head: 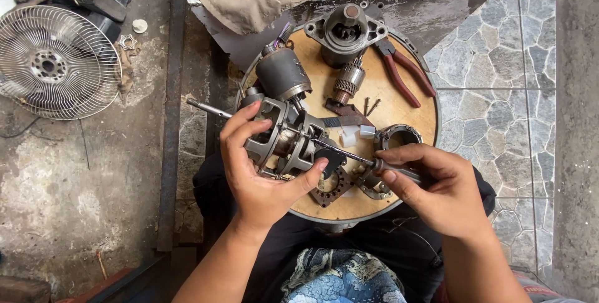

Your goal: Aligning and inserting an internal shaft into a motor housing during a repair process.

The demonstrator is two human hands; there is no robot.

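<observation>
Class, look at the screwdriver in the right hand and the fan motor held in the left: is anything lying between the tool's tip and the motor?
Nothing visible does. The right hand holds the screwdriver, whose shaft runs bare over the round wooden board straight to the fan motor gripped by the left hand. The tip appears to meet the motor housing already.

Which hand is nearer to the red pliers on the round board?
Right. The right hand, holding a screwdriver, lies below the red pliers; the left hand grips the motor frame farther left.

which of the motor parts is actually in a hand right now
The grey open-framed fan motor, gripped by the left hand. The dark cylindrical motor and grey housing lie untouched on the board.
</observation>
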